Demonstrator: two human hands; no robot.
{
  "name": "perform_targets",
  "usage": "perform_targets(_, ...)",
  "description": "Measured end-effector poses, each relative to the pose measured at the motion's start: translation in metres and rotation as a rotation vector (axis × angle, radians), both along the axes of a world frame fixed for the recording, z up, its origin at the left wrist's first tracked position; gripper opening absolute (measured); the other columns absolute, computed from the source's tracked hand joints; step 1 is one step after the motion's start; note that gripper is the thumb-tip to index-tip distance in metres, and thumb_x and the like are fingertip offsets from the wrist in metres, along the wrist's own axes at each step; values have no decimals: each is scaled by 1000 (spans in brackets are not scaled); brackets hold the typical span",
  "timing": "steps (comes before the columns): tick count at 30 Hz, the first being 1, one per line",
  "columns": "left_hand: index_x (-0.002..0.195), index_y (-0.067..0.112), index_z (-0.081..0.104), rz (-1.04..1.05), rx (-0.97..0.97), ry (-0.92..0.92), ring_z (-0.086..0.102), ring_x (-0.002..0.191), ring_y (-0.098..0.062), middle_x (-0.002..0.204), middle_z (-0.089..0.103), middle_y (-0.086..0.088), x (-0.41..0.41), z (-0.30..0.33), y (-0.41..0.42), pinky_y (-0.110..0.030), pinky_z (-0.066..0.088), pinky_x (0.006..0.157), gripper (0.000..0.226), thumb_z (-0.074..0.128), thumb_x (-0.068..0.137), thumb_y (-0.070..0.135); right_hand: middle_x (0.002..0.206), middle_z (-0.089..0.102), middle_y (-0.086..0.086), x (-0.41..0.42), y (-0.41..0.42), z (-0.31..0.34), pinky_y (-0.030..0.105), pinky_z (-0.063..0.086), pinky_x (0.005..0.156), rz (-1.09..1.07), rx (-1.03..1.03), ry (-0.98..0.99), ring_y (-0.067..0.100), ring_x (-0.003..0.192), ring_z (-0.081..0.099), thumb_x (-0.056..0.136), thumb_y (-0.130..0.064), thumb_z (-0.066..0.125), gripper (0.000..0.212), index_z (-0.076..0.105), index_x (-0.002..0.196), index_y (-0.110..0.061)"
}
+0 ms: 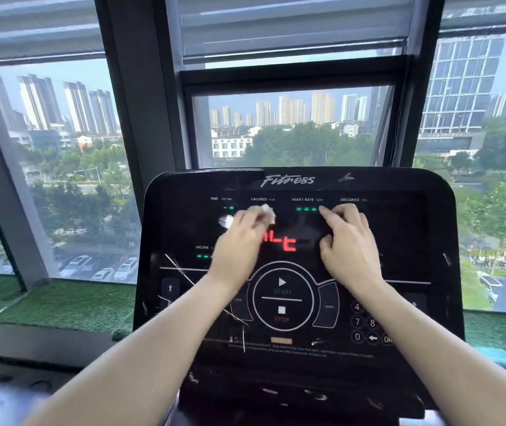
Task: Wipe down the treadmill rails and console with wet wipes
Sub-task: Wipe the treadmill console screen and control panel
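Note:
The black treadmill console point(300, 186) fills the middle of the view, its display lit with green dashes and red characters. My left hand point(239, 241) lies on the upper left of the display and holds a small white wet wipe point(267, 210) against the screen; the hand is motion-blurred. My right hand point(348, 241) rests on the upper right of the display with its fingers bent, the index fingertip touching the screen near the heart-rate readout. It holds nothing. The treadmill rails are out of view.
Big windows with dark frames point(141, 96) stand right behind the console. A strip of green artificial turf point(61, 302) runs along the sill on both sides. A teal cloth point(497, 358) lies on the turf at the right, beside the console's edge.

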State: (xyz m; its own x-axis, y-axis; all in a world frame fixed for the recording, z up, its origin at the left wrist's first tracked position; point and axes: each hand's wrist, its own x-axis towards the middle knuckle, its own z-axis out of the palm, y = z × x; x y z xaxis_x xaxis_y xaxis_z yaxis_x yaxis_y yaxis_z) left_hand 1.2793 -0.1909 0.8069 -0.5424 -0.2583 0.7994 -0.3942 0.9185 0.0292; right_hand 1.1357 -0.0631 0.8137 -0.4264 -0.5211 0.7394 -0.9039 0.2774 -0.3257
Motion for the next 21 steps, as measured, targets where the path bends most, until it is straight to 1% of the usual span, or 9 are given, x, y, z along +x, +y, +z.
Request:
perform_targets(2,129,11,55,113,156,125,44,110,-22,121,52,-4,3,9,-13,-43,54,68,51,41,84,-8,115,51,8,-2,0,0,42,44,86,7,-6,2,28,103,46,78,2,54,54,54,131,-8)
perform_targets(4,127,9,55,172,202,200,44,107,-23,118,51,-5,0,9,-5,-42,53,71,57,46,77,-17,114,51,8,-2,0,0,43,45,85,10,-18,0,29,102,47,78,2,54,53,55,131,-8)
perform_targets(8,120,7,60,46,7,-54,38,90,-17,105,57,-4,-8,-24,29,-25,42,40,64,61,60,-16,111,52,10,-3,0,-4,43,45,81,17,-17,17,32,97,48,76,2,56,54,56,129,-7)
perform_targets(11,123,9,60,38,-167,-164,40,91,-15,108,57,0,-1,-27,19,-24,44,34,52,45,74,1,111,51,9,-4,3,-4,42,44,81,20,8,31,31,96,47,77,1,56,54,55,131,-7)
perform_targets(13,124,11,59,103,-84,-84,43,98,-18,114,51,0,2,-9,5,-31,51,44,51,36,79,1,113,50,8,-5,5,0,42,43,83,25,39,31,29,100,46,80,-1,54,54,52,133,-9)
perform_targets(15,126,11,55,205,123,65,43,106,-22,120,49,-3,0,7,-5,-38,52,59,50,41,82,-10,114,49,7,-6,6,3,41,43,85,27,55,27,28,102,45,81,-2,53,54,52,134,-10)
perform_targets(17,125,9,56,242,202,174,44,106,-24,119,49,-5,-7,9,5,-41,52,67,53,44,79,-15,115,49,7,-7,8,5,41,42,86,25,60,18,28,103,44,81,-2,52,54,52,135,-11)
perform_targets(19,121,9,58,144,137,98,43,99,-22,111,51,-5,-14,-6,23,-39,53,61,54,48,72,-13,114,49,7,-8,8,5,40,42,85,24,56,14,28,102,44,81,-2,53,55,52,135,-12)
perform_targets(21,120,10,58,30,-19,-93,40,92,-17,107,49,-1,-14,-24,35,-29,50,43,65,67,58,-5,113,49,7,-8,8,5,41,42,84,21,52,21,29,101,45,80,-3,54,55,52,134,-12)
